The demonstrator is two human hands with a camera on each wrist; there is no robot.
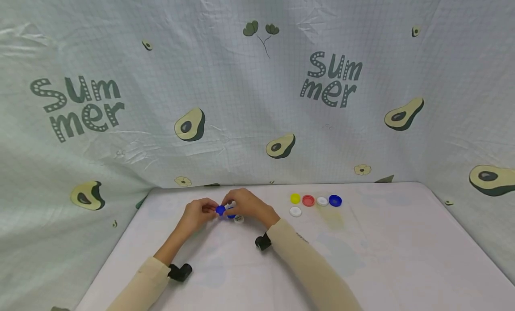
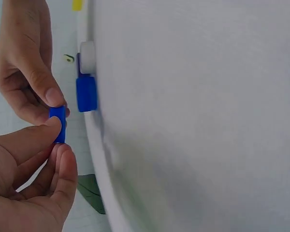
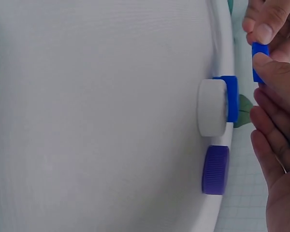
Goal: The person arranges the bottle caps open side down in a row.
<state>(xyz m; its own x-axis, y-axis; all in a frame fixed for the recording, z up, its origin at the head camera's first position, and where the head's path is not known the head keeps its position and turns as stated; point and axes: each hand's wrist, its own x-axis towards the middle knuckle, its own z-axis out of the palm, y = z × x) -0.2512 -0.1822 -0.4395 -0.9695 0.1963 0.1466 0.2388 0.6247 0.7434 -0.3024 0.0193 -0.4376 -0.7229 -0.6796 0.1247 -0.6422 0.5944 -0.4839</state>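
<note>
A small blue bottle cap (image 1: 220, 210) is held between both hands above the far part of the table. In the left wrist view, the left hand (image 2: 36, 169) pinches this cap with its thumb laid over the side. From the opposite edge the right hand (image 1: 246, 203) grips the same cap by thumb and fingers. A second blue cap (image 3: 233, 99) stands on the table close by, partly behind a white cap (image 3: 211, 108) in the right wrist view. A ridged purple cap (image 3: 216, 170) sits beside them; the right hand hides it in the head view.
Farther right on the table lie a yellow cap (image 1: 295, 198), a red cap (image 1: 308, 200), a white cap (image 1: 322, 201) and a larger blue cap (image 1: 335, 200). Another white cap (image 1: 295, 212) is in front of them. A printed curtain (image 1: 225, 87) hangs behind the table (image 1: 382, 257).
</note>
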